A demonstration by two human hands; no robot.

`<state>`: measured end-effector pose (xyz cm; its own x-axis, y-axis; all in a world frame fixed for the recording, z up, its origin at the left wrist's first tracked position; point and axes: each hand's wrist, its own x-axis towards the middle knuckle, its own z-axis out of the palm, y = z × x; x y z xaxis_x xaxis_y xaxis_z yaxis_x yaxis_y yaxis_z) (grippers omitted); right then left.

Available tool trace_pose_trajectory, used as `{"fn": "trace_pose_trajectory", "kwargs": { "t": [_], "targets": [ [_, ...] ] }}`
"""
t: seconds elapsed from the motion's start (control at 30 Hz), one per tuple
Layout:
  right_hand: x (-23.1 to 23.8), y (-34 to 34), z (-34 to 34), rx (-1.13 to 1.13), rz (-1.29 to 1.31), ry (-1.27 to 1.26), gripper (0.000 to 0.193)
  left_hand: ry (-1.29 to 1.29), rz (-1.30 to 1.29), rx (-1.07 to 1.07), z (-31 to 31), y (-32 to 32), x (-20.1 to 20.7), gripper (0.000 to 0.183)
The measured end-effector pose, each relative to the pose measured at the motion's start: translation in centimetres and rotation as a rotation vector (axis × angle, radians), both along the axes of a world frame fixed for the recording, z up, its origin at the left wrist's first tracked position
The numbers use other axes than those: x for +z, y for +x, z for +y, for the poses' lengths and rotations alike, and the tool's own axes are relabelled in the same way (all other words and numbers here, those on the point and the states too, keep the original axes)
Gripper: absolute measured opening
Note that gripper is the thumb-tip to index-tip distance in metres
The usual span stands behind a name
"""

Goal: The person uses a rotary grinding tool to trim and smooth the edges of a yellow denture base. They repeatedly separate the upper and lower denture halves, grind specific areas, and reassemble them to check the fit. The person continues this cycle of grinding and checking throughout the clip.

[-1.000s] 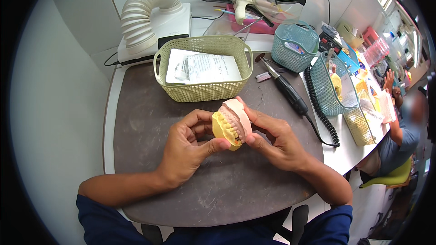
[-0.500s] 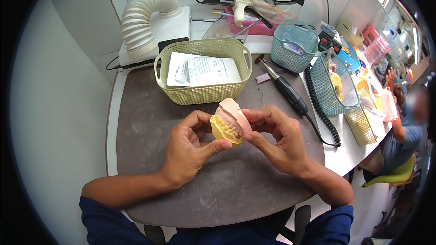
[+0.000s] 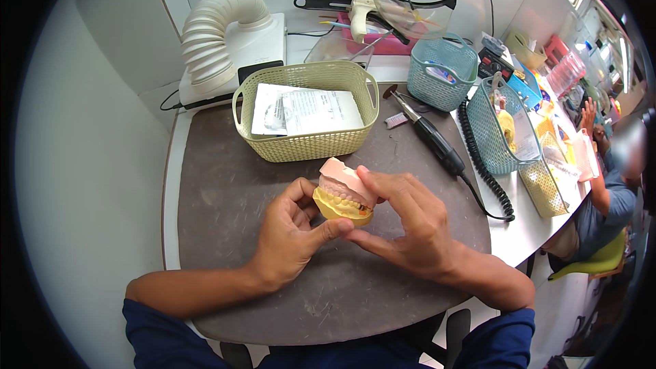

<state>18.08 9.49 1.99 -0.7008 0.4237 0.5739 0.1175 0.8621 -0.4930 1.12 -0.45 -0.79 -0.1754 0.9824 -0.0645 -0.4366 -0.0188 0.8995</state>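
Between my two hands, above the table, is a pair of dental casts fitted together at the teeth. The lower cast (image 3: 334, 208) is yellow, with a small dark and orange mark near its right end. On top sits the pink upper cast (image 3: 339, 175). My left hand (image 3: 290, 229) is closed round the left side of the yellow cast, its thumb along the front. My right hand (image 3: 408, 219) grips the pair from the right, fingers on top of the pink cast and thumb at the bottom of the yellow one.
Behind my hands stands a green basket (image 3: 307, 148) holding white packets (image 3: 321, 111). A black rotary handpiece (image 3: 437, 143) with a coiled cord lies right of it, beside blue baskets (image 3: 444, 89). A white hose unit (image 3: 219, 41) stands back left. Another person (image 3: 601, 205) sits far right.
The casts have tilted so their front teeth face me more squarely. My right hand's fingers have moved onto the pink cast's top, and its thumb has dropped to the yellow cast.
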Motion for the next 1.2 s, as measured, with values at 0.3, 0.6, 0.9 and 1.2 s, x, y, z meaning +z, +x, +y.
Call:
{"fn": "trace_pose_trajectory", "kwargs": {
  "t": [0.3,0.6,0.9,1.2],
  "targets": [
    [0.6,0.3,-0.3,-0.001,-0.035,0.093,0.061,-0.066,-0.029,-0.056,-0.3,0.2,0.2,0.04],
    [2.7,2.1,1.1,-0.037,0.068,0.258,0.061,-0.119,0.072,-0.243,-0.5,0.6,2.0,0.052],
    [2.8,2.5,0.3,0.046,0.032,0.203,0.061,0.711,1.409,0.174,0.3,-1.5,4.4,0.078],
    [2.2,2.0,-0.6,0.122,0.009,0.138,0.059,0.764,1.421,0.122,0.5,-1.7,4.1,0.068]
  ]
}}
